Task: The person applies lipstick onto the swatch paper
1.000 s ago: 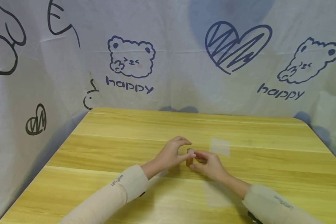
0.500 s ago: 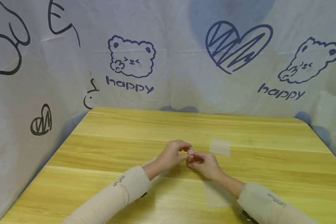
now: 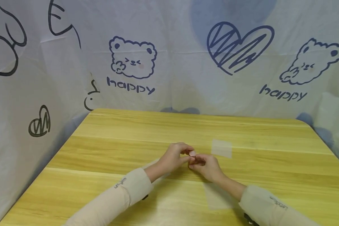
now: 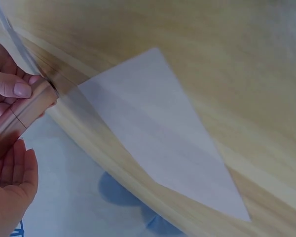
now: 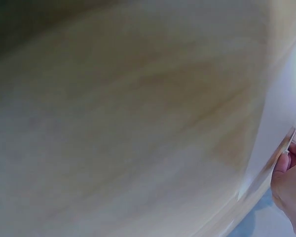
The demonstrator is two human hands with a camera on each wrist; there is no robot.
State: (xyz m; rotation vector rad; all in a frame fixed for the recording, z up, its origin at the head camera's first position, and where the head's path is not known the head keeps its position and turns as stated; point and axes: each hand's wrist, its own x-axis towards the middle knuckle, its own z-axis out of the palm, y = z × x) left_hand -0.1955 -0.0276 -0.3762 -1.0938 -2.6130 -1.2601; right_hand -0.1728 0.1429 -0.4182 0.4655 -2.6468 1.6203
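Both hands meet over the middle of the table on a small lipstick tube, copper-coloured and shiny with a pale round top. A seam crosses the middle of the lipstick in the left wrist view. My left hand pinches its upper end between thumb and fingers. Lower down, my right hand grips the other end, thumb and fingertips against its side. Fingers hide much of the tube in the head view. In the right wrist view, a hand shows only at the right edge.
The wood-grain table bears pale rectangular sheets: one white rectangle beyond the right hand, another nearer the front. A white sheet fills the middle of the left wrist view. A printed cloth hangs behind the table.
A second ago the left hand's fingers were spread around the tube's top and the right hand was only beside it. Both hands have since closed on the lipstick; the last half second shows little movement.
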